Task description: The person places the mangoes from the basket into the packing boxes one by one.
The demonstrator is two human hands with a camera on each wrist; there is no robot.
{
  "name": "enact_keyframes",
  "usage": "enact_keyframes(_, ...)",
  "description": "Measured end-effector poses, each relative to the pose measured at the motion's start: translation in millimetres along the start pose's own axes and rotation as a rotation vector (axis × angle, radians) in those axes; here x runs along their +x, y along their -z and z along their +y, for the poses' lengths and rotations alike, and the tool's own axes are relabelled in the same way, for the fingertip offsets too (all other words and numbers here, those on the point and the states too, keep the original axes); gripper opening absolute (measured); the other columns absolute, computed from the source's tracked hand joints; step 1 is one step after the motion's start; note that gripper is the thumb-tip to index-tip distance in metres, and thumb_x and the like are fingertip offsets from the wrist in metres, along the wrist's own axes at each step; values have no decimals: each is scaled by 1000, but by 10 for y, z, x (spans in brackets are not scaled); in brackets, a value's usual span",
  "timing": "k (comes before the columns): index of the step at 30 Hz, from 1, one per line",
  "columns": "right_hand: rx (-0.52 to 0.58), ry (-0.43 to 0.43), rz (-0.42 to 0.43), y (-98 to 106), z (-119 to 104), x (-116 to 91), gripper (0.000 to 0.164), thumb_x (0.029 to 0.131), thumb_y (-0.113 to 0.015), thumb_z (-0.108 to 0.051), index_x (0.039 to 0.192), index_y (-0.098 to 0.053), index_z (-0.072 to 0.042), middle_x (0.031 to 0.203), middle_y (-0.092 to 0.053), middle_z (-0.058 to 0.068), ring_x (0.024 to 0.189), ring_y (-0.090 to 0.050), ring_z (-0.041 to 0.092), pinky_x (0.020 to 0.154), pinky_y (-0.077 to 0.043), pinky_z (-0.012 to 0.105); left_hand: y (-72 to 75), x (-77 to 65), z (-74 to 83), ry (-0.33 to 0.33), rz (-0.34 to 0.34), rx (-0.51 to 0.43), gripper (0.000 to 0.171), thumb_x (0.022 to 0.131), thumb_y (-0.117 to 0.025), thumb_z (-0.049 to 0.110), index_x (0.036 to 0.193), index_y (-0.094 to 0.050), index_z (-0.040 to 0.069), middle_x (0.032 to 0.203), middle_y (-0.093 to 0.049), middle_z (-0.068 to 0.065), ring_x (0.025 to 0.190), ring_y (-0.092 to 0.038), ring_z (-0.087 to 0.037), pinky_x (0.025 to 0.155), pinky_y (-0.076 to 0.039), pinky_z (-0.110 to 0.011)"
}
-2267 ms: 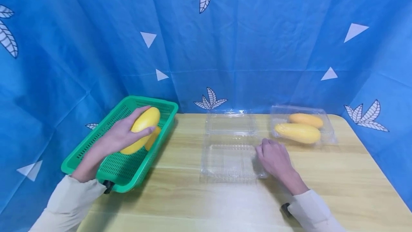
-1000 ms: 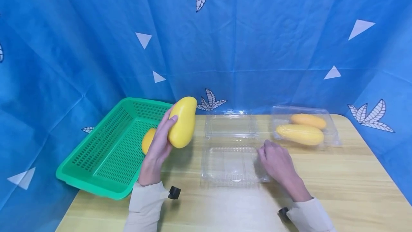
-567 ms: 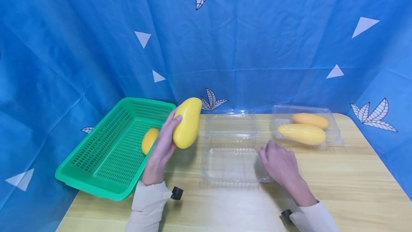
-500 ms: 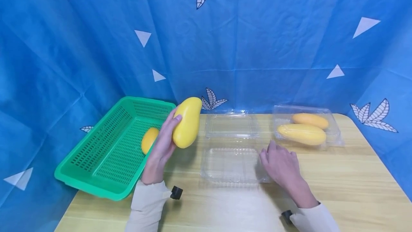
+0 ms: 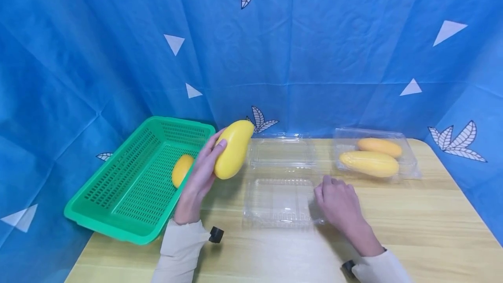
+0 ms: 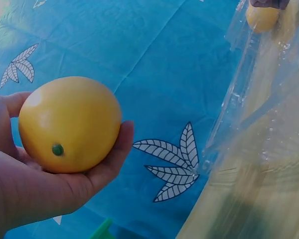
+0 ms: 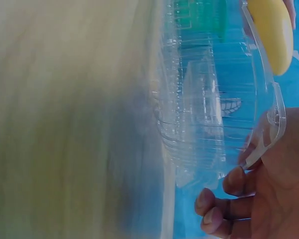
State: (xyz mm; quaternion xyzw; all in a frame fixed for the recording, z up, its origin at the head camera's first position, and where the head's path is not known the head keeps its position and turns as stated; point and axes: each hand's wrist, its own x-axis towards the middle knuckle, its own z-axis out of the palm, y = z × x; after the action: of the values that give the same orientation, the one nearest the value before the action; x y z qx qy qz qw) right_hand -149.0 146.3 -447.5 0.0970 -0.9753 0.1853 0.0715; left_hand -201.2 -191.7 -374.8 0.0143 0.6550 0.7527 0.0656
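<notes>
A large yellow mango is gripped in my left hand, thumb on one side and fingers round the other. It is held up between the green basket and the open clear plastic clamshell box. In the left wrist view the mango shows its rounded end with a green stem spot. My right hand pinches the right edge of the clamshell's near half; the right wrist view shows thumb and curled fingers at the box rim. The clamshell's lid lies folded back towards the curtain.
The green basket stands at the left with an orange-yellow mango inside. Back right, another clear box contains a yellow mango and an orange one. A blue curtain hangs behind the wooden table.
My left hand has lifted the yellow mango out of the basket and carried it right, drifting slightly further right lately. My right hand stays at the clamshell's edge, its fingers shifting a little.
</notes>
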Motion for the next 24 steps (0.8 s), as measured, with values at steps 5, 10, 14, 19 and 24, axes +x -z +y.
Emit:
enact_keyframes(5, -12, 12, 52, -38, -16, -15, 26, 101, -46, -13, 75, -45, -11, 66, -44, 3, 64, -47, 25, 63, -44, 43, -39, 33, -46, 39, -20, 117, 51, 107, -51, 41, 156, -43, 30, 147, -45, -9, 113, -57, -27, 90, -53, -38)
enact_keyframes(10, -43, 14, 49, -39, -24, -23, 24, 99, -48, -14, 75, -44, -11, 66, -43, 3, 65, -46, 25, 64, -40, 39, -46, 37, -108, 118, -76, 103, 51, 107, -53, 42, 155, -45, 29, 142, -49, -13, 105, -61, -27, 83, -55, -37)
enact_keyframes(14, -58, 19, 47, -48, -33, -22, 24, 98, -48, -15, 75, -43, -12, 66, -42, 2, 66, -46, 24, 65, -39, 39, -48, 29, -139, 182, -143, 43, 60, 103, -63, 36, 157, -39, 29, 145, -47, -12, 113, -58, -29, 89, -56, -38)
enact_keyframes(19, -67, 42, 79, -67, -41, -18, 24, 97, -47, -15, 73, -42, -12, 65, -41, 1, 64, -45, 23, 64, -39, 39, -45, 5, -148, 175, -154, 88, 65, 98, -70, 30, 157, -40, 31, 149, -43, -7, 121, -53, -31, 95, -53, -39)
enact_keyframes(24, -71, 35, 103, -67, -9, -27, 24, 96, -45, -15, 72, -42, -12, 64, -40, 1, 63, -44, 23, 63, -38, 39, -69, 5, -146, 144, -215, 204, 57, 102, -63, 36, 155, -44, 28, 148, -45, -6, 117, -54, -30, 96, -49, -39)
